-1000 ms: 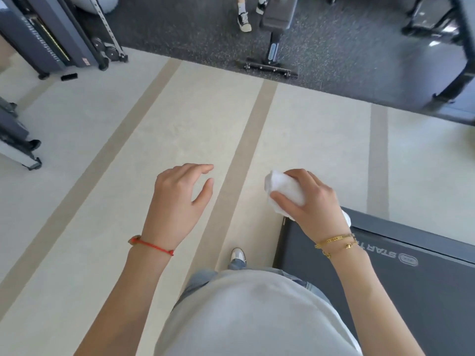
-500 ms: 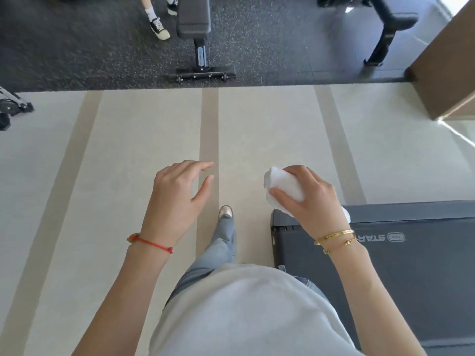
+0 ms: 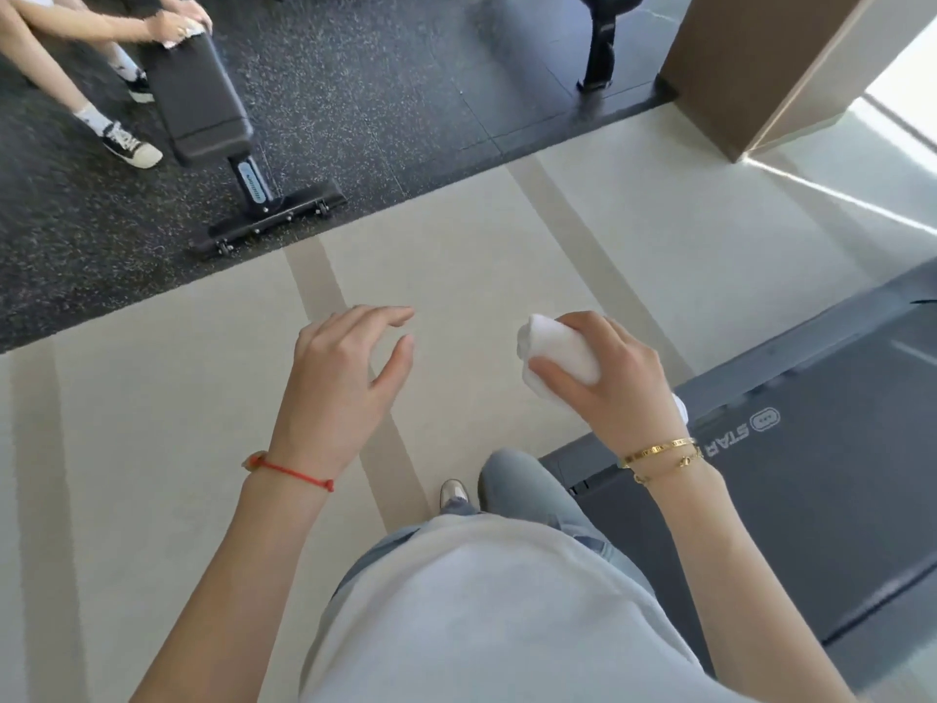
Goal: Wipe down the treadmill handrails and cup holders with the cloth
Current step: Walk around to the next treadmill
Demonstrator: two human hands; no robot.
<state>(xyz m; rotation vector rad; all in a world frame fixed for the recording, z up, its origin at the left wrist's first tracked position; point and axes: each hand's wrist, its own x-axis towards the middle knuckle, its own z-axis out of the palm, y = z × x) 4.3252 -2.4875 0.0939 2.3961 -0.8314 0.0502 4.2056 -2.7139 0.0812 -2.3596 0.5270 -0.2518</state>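
Note:
A bunched white cloth [image 3: 557, 355] is gripped in my right hand [image 3: 608, 383], which hovers over the floor just left of the treadmill. Only the dark grey rear deck and belt of the treadmill [image 3: 811, 479] show, at the lower right. Its handrails and cup holders are out of view. My left hand [image 3: 345, 393] hangs over the beige floor with fingers apart and nothing in it.
A black weight bench [image 3: 203, 109] stands on dark rubber flooring at the upper left, with another person's legs and hands beside it. A brown pillar [image 3: 750, 68] rises at the upper right. My own legs and one shoe [image 3: 453, 492] are beside the treadmill's end.
The view has swung right: the bench slid to the upper left, the pillar came closer, and the treadmill deck now lies at an angle. Both hands kept their pose.

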